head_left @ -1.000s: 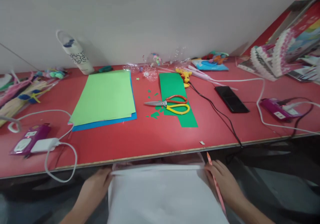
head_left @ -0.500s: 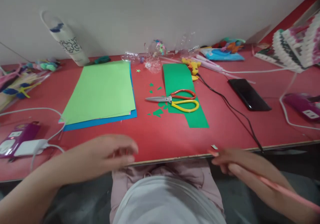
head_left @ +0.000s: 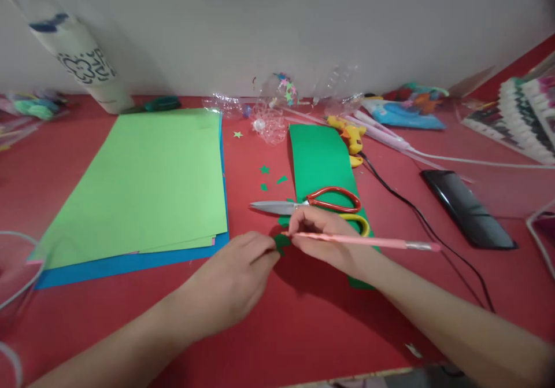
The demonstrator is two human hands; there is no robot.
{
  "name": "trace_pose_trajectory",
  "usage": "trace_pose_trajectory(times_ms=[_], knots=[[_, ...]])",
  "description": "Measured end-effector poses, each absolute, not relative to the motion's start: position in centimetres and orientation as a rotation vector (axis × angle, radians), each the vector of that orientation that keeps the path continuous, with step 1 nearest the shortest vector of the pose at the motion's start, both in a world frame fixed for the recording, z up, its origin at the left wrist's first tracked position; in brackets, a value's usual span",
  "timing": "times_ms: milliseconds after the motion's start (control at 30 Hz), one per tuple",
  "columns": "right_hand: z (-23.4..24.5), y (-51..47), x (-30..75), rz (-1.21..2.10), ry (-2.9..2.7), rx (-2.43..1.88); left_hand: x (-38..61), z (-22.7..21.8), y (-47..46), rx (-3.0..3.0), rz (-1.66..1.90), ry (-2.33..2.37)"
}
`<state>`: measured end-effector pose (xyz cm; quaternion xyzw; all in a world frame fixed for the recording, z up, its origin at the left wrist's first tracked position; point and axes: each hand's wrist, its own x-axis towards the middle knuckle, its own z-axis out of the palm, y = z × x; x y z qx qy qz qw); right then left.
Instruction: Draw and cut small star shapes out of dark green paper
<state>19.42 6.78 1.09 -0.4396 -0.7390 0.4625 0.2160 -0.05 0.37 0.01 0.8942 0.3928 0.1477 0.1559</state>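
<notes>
My right hand (head_left: pixel 330 240) is closed round a pink pencil (head_left: pixel 368 241) that lies across it, tip pointing left, over the near end of a dark green paper strip (head_left: pixel 318 156). My left hand (head_left: pixel 236 278) reaches in from the lower left, fingertips pinched at a small green paper scrap (head_left: pixel 281 241) just left of the pencil tip. Scissors (head_left: pixel 312 204) with one red and one yellow handle lie on the green strip right behind my right hand, blades pointing left.
A stack of light green and blue sheets (head_left: pixel 143 183) covers the left of the red table (head_left: pixel 281 318). Small green cut stars (head_left: pixel 265 170) lie by the strip. A yellow glue gun (head_left: pixel 350 135) with black cable, a black phone (head_left: pixel 467 209) and a white tube (head_left: pixel 80 58) stand farther back.
Both hands rose from my lap over the table edge and met at the green scrap near the scissors. The view moved closer to the table.
</notes>
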Motion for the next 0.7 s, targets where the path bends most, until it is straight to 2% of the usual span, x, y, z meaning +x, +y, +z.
trace_pose_trajectory(times_ms=[167, 367, 700], knots=[[0.3, 6.5, 19.8, 1.213, -2.096, -1.281, 0.3, -0.9, -0.3, 2.624, 0.161, 1.254], [0.3, 5.8, 19.3, 1.248, -1.971, -1.307, 0.0, -1.2, -0.5, 2.687, 0.119, 1.188], [-0.5, 5.6, 20.0, 0.844, -2.298, -0.963, -0.3, 0.2, 0.2, 2.744, 0.263, 1.21]])
